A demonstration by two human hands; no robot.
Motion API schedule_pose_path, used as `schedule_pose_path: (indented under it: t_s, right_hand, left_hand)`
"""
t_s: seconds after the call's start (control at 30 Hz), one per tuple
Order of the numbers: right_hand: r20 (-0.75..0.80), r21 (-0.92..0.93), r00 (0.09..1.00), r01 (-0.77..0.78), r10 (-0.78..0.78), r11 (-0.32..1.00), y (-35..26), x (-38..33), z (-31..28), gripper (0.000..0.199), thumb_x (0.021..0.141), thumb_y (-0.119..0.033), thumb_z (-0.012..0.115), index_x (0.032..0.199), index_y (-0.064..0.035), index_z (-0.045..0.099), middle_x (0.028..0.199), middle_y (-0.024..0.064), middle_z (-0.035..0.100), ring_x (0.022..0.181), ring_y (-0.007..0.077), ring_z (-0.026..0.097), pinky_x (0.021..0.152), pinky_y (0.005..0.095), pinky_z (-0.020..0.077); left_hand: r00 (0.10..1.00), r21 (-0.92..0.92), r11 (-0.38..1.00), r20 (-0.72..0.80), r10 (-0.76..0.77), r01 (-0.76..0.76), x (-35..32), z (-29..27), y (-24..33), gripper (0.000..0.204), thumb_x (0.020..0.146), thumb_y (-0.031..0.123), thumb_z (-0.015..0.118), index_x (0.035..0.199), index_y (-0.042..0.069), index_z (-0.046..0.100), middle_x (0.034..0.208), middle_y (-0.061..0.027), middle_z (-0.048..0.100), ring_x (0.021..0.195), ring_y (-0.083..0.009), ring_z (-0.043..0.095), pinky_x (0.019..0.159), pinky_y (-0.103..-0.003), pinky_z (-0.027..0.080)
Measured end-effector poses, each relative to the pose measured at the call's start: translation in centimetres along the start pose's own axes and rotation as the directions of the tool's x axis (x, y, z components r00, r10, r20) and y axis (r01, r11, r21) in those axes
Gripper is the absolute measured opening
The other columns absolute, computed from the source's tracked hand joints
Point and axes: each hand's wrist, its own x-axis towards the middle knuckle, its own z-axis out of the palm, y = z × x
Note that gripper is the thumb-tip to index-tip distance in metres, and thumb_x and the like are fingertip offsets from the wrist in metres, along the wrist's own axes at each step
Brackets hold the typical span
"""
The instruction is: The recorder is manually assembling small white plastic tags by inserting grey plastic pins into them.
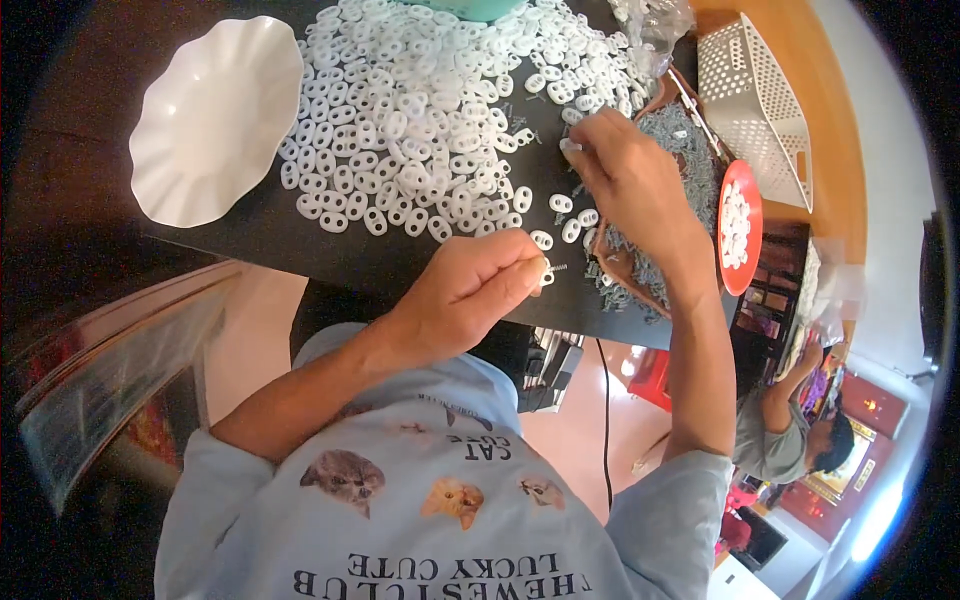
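My left hand (485, 285) is closed near the table's front edge, pinching a white two-holed cord lock piece (547, 277) between thumb and forefinger. A small metal spring (559, 267) sticks out from that piece to the right. Above and to the right, my right hand (640, 180) is closed with its fingertips together on something small and whitish, mostly hidden by the fingers. A few loose cord lock pieces (571, 231) lie between the hands. The big heap of the same white pieces (400, 130) spreads beyond my left hand. Under my right forearm lies a pile of grey springs (680, 140).
A scalloped white dish (215, 120) stands at the left. On the right are a red plate (729, 270) of white pieces and a perforated white basket (755, 100). A green container (465, 8) touches the far edge. Another person (780, 430) sits farther right.
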Motion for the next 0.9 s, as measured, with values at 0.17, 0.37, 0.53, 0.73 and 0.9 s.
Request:
schedule_pose_path:
  t_s: [0.17,0.37,0.53,0.73,0.9]
  right_hand:
    - [0.048,-0.046,0.999,0.003,0.000,0.999,-0.1,0.0,0.3,0.015,0.086,-0.014,0.061,0.095,-0.0019,0.059,0.089,0.0148,0.059,0.082,0.0356,0.060,0.070,0.0416,0.0482]
    - [0.057,-0.072,0.998,0.012,-0.008,0.997,-0.3,0.5,0.9,0.015,0.087,-0.015,0.059,0.094,-0.0020,0.059,0.089,0.0145,0.059,0.083,0.0357,0.060,0.070,0.0424,0.0483]
    - [0.058,-0.119,0.998,0.033,-0.026,0.992,-1.2,0.3,0.5,0.013,0.086,-0.014,0.060,0.094,-0.0037,0.059,0.089,0.0128,0.059,0.079,0.0341,0.061,0.066,0.0414,0.0489]
    - [0.001,-0.077,0.999,0.036,-0.036,0.996,-1.4,-0.3,-0.3,0.013,0.084,-0.011,0.062,0.095,-0.0048,0.059,0.087,0.0116,0.058,0.076,0.0344,0.060,0.064,0.0425,0.0486]
    - [0.040,-0.098,0.999,0.030,-0.026,0.995,-1.5,-0.3,0.2,0.012,0.085,-0.014,0.062,0.092,-0.0051,0.059,0.085,0.0122,0.058,0.076,0.0350,0.060,0.064,0.0427,0.0486]
  left_hand:
    - [0.999,0.015,0.999,0.006,-0.050,0.050,-0.1,-0.1,0.1,0.023,0.098,0.022,0.048,0.087,0.003,0.055,0.067,0.0033,0.047,0.060,-0.0042,0.041,0.053,-0.022,0.037]
    - [0.999,-0.027,0.999,-0.039,-0.031,0.030,-0.1,0.1,0.2,0.021,0.097,0.017,0.050,0.085,0.001,0.055,0.066,0.0027,0.047,0.061,-0.0036,0.040,0.054,-0.023,0.035]
    - [0.999,-0.015,1.000,-0.032,-0.002,0.002,-0.2,0.0,-0.2,0.024,0.098,0.023,0.048,0.087,0.003,0.056,0.066,0.0037,0.047,0.058,-0.0030,0.041,0.052,-0.020,0.035]
    - [0.999,-0.034,0.999,-0.044,-0.026,0.024,-0.2,-0.1,-0.1,0.021,0.097,0.017,0.050,0.085,0.001,0.056,0.064,0.0032,0.045,0.060,-0.0030,0.038,0.052,-0.023,0.033]
    - [0.999,-0.038,0.999,-0.046,-0.023,0.022,-0.1,0.0,-0.2,0.020,0.097,0.017,0.051,0.086,0.001,0.056,0.064,0.0031,0.044,0.059,-0.0031,0.038,0.052,-0.023,0.033]
